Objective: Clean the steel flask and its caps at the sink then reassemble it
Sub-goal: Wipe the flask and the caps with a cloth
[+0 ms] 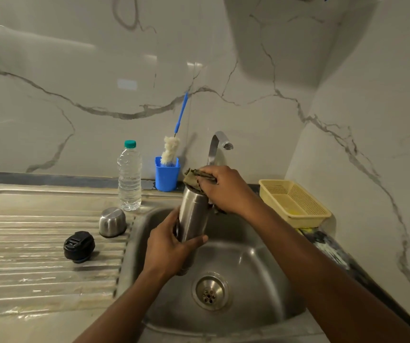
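Note:
I hold the steel flask (pixel 194 214) upright over the sink basin (pixel 255 268). My left hand (pixel 171 246) grips its lower body, thumb across the front. My right hand (pixel 226 189) grips a brown-green scrub cloth (pixel 191 178) pressed over the flask's mouth and upper side. On the draining board (pixel 38 243) to the left, the steel cup cap (pixel 112 222) stands upside down. The black stopper cap (pixel 79 246) lies nearer the front, apart from it.
A clear water bottle with a green cap (pixel 129 175) and a blue cup (pixel 167 175) holding a blue-handled bottle brush (pixel 171 149) stand behind the basin. The tap (pixel 217 144) is above the flask, no water running. A yellow basket (pixel 295 203) sits right.

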Available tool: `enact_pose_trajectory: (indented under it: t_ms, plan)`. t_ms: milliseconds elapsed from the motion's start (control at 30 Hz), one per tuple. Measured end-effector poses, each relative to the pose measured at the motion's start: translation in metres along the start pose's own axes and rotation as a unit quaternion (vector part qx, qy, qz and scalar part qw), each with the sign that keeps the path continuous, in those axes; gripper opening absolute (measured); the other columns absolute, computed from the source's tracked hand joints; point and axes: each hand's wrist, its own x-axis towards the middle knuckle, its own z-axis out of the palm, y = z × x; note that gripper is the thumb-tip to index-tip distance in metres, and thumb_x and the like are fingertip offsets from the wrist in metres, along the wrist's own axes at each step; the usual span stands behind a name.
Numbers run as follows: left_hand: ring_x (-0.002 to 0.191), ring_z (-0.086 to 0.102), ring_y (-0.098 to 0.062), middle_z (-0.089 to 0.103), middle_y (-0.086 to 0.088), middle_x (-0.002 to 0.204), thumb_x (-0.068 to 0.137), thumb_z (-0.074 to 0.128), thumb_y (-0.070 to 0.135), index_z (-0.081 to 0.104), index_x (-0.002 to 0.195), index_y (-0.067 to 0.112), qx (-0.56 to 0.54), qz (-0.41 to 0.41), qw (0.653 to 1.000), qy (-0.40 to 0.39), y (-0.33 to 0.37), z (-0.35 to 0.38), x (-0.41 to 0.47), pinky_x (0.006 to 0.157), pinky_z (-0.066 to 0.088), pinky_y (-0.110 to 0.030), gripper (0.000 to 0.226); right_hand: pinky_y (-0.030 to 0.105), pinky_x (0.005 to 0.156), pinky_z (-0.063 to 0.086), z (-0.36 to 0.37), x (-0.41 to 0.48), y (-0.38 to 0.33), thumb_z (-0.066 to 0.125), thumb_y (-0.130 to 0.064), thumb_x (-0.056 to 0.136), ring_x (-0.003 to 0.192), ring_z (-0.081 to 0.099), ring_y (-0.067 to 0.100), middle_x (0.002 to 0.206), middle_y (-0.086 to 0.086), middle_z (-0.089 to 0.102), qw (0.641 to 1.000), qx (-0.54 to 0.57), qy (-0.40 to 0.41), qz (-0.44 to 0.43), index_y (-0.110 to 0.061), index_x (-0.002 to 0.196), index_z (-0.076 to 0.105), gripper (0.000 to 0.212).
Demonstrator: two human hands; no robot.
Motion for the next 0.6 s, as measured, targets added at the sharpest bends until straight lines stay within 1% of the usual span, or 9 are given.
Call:
enact_pose_trajectory:
  t_ms: [67,133,200,267,333,400,467,533,600]
  plan:
    - [0.099,0.07,-0.005,0.075,0.016,0.11,0.067,0.095,0.044,0.064,0.129,0.034,-0.016,-0.005,1.0,0.008,0.0,-0.001,0.001,0.086,0.062,-0.039,0.07,0.025,0.081,0.058,0.011,-0.01,-0.004,0.057,-0.032,0.105,0.091,0.066,0.003,0.122,-0.004,0.073,0.999,0.015,0.011,-0.047,-0.025,0.135,0.067,0.032]
    - [0.099,0.071,-0.003,0.075,0.019,0.109,0.07,0.097,0.032,0.066,0.124,0.033,-0.04,-0.007,0.999,0.014,0.002,-0.004,0.002,0.084,0.061,-0.035,0.063,0.023,0.096,0.054,0.021,-0.02,-0.004,0.059,-0.034,0.105,0.109,0.063,0.003,0.128,-0.006,0.07,0.993,0.025,0.041,-0.11,-0.024,0.137,0.066,0.034]
    - [0.1,0.071,-0.002,0.075,0.021,0.11,0.071,0.096,0.026,0.067,0.123,0.031,-0.061,-0.01,0.998,0.012,0.004,-0.006,0.003,0.084,0.06,-0.031,0.061,0.022,0.101,0.05,0.026,-0.027,0.004,0.059,-0.031,0.105,0.117,0.062,0.003,0.129,-0.006,0.069,0.985,0.045,0.072,-0.149,-0.022,0.137,0.065,0.033]
    - [0.104,0.073,-0.008,0.077,0.013,0.112,0.074,0.094,0.022,0.067,0.126,0.028,-0.099,-0.028,0.995,-0.008,0.007,-0.005,0.002,0.087,0.061,-0.035,0.059,0.023,0.1,0.052,0.033,-0.035,0.015,0.058,-0.027,0.107,0.119,0.063,0.003,0.13,-0.007,0.068,0.979,0.092,0.125,-0.134,-0.023,0.139,0.061,0.033]
    - [0.105,0.076,-0.017,0.079,0.001,0.112,0.079,0.09,0.013,0.066,0.126,0.02,-0.148,-0.052,0.987,-0.029,0.011,-0.003,0.001,0.092,0.062,-0.043,0.052,0.019,0.094,0.054,0.045,-0.046,0.02,0.056,-0.026,0.108,0.115,0.065,-0.001,0.125,-0.012,0.07,0.971,0.154,0.166,-0.078,-0.027,0.142,0.057,0.034]
    - [0.104,0.077,-0.02,0.079,-0.003,0.11,0.083,0.085,0.009,0.066,0.124,0.016,-0.189,-0.065,0.979,-0.038,0.015,-0.005,0.0,0.092,0.062,-0.045,0.046,0.013,0.088,0.053,0.057,-0.054,0.02,0.055,-0.025,0.108,0.108,0.067,-0.006,0.115,-0.02,0.072,0.967,0.208,0.146,-0.036,-0.034,0.138,0.057,0.031]
    - [0.103,0.077,-0.022,0.079,-0.005,0.11,0.082,0.084,0.013,0.065,0.122,0.015,-0.208,-0.071,0.974,-0.047,0.019,-0.011,0.001,0.09,0.062,-0.042,0.045,0.017,0.088,0.055,0.06,-0.052,0.021,0.056,-0.026,0.108,0.104,0.069,-0.005,0.111,-0.02,0.073,0.968,0.215,0.129,-0.023,-0.038,0.132,0.059,0.028]
    - [0.104,0.077,-0.025,0.079,-0.008,0.111,0.082,0.084,0.013,0.065,0.123,0.013,-0.222,-0.077,0.97,-0.057,0.019,-0.016,0.003,0.088,0.063,-0.042,0.045,0.029,0.097,0.057,0.055,-0.042,0.02,0.057,-0.026,0.107,0.114,0.065,-0.002,0.127,-0.012,0.071,0.971,0.193,0.138,-0.026,-0.031,0.14,0.06,0.033]
    - [0.105,0.077,-0.029,0.08,-0.01,0.11,0.084,0.082,0.008,0.066,0.124,0.012,-0.239,-0.083,0.965,-0.067,0.022,-0.016,0.004,0.086,0.064,-0.041,0.043,0.028,0.113,0.047,0.047,-0.031,0.013,0.056,-0.016,0.105,0.135,0.051,0.0,0.152,-0.006,0.054,0.975,0.159,0.15,-0.034,-0.026,0.153,0.049,0.049]
